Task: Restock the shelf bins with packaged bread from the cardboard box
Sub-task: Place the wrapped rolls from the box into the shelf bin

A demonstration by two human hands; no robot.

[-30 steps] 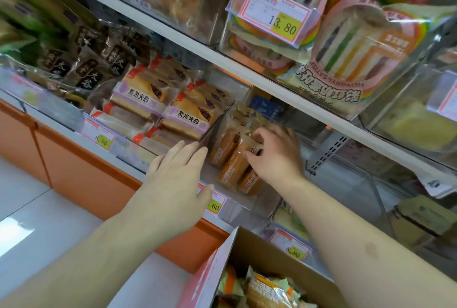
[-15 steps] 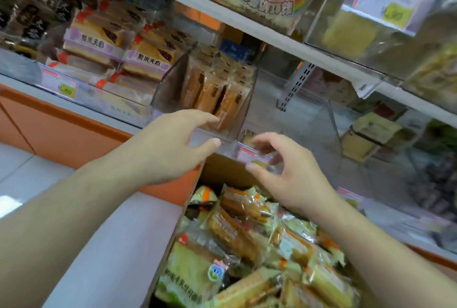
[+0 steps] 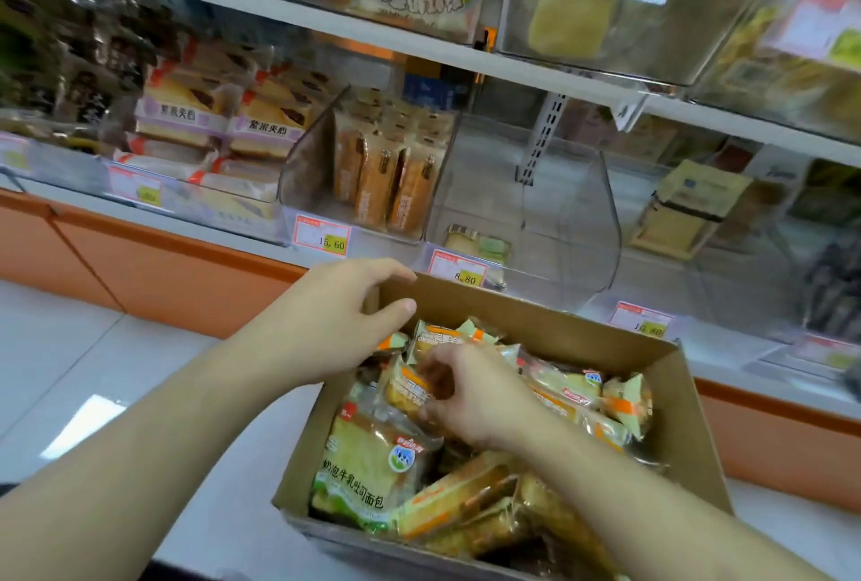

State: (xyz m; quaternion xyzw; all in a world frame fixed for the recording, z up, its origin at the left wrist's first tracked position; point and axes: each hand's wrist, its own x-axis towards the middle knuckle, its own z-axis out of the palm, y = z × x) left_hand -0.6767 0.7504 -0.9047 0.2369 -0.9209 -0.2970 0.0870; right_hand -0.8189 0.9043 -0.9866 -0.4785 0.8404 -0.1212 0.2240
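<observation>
An open cardboard box (image 3: 550, 328) sits below the shelf, full of several packaged breads. My right hand (image 3: 470, 394) is down inside it, fingers closed around a small orange-labelled bread packet (image 3: 407, 387). My left hand (image 3: 326, 324) hovers at the box's far left corner, fingers curled and apart, holding nothing. A green-labelled toast loaf (image 3: 368, 464) lies at the box's near left. On the shelf a clear bin (image 3: 307, 170) holds upright brown bread packets (image 3: 382, 175). To the right of that bin, a clear bin (image 3: 582, 226) is almost bare, with one packet (image 3: 475, 242) at its front.
Purple-labelled sandwich packs (image 3: 223, 123) fill the bins to the left. Price tags (image 3: 321, 238) line the shelf edge. An upper shelf (image 3: 326, 28) with clear bins of rainbow sandwiches overhangs. Orange base panel (image 3: 177, 273) and pale floor tiles (image 3: 70, 370) lie at the left.
My right hand came back from the brown-packet bin, dropped into the box and closed on a packet. My left hand followed down to the box corner. The view tilted down.
</observation>
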